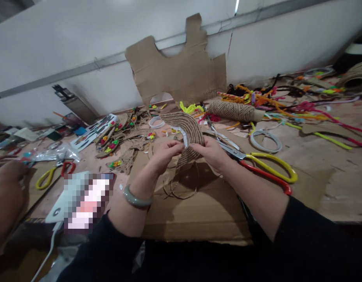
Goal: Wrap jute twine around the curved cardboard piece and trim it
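Left hand point(166, 156) pinching white strip point(184, 137) at inner edge; right hand point(213, 154) gripping curved twine piece point(195, 129), held over near-middle cardboard point(198, 219), left of large scissors point(234, 150). Best: support curve right, press strip flat in short bits, avoid tugging, keep rows tight, no puckers.

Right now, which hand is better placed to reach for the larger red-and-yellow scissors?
Probably the right hand: the larger scissors lie on its side, beside its wrist. The left hand is farther off, its fingers at the white strip along the curved cord piece.
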Demonstrator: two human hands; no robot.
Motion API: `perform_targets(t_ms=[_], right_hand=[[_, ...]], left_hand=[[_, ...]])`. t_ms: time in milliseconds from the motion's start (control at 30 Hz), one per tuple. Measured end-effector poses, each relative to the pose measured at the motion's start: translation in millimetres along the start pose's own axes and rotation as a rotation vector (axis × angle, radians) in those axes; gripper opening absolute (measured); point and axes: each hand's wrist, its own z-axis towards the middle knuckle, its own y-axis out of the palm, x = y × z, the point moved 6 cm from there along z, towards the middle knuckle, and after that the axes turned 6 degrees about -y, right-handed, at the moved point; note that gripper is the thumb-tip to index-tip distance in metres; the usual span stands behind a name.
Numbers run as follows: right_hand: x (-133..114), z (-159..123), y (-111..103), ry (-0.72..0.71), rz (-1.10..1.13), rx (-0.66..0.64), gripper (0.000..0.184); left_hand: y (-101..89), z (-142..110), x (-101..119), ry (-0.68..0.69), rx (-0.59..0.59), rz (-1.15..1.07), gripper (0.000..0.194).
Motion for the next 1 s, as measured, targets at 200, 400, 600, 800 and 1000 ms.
perform_targets(t_ms=[200,400,600,800,1000], right_hand=[[5.1,2.6,-0.4,-0.028,-0.047,-0.045,0.025],[5.8,3.5,-2.2,-0.017,-0.024,-0.044,0.025],[6.8,2.0,0.0,-0.028,-0.058,-0.085,0.018],[5.4,4.7,0.2,-0.07,-0.053,-0.073,0.019],[1.1,7.0,-0.4,-0.102,-0.112,-0.054,0.017]], left_hand=[[-0.3,-1.1,6.4,0.046,0.04,0.042,0.023],[2.3,-5.9,10.6,0.008,0.055,0.103,0.025],[2.3,-5.4,10.0,0.015,0.063,0.134,0.023],[-3.1,-4.0,7.1,0.017,0.103,0.128,0.021],[-12.1,1.2,6.7,0.108,0.177,0.1,0.019]])
